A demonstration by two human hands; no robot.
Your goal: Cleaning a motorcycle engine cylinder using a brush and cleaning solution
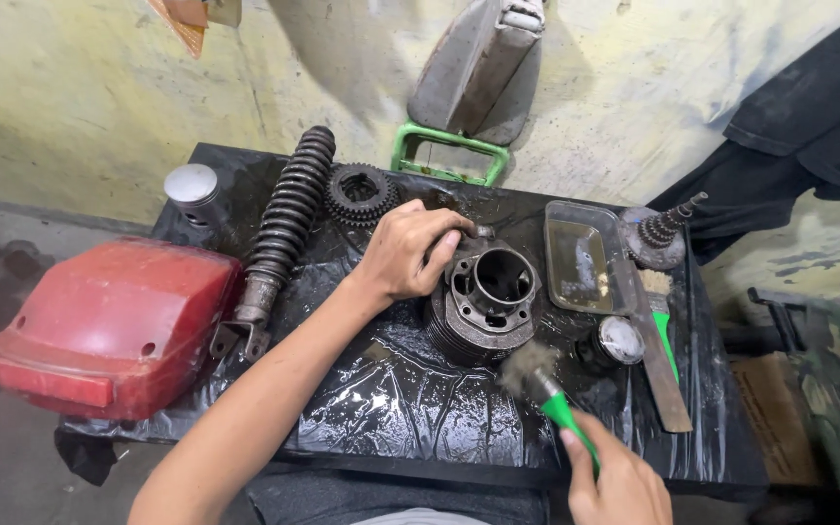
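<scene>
The left hand (408, 251) gripped the finned engine cylinder (483, 303) in the middle of the wet black table (391, 408), while the right hand (619, 481) clasped a green brush (548, 387) just beside it, mid-scrub, needing careful strokes next

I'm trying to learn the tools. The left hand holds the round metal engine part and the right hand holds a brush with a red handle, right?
Not quite: the brush in the right hand has a green handle, not red, as the head view shows. The left hand does hold the round metal engine part.
</scene>
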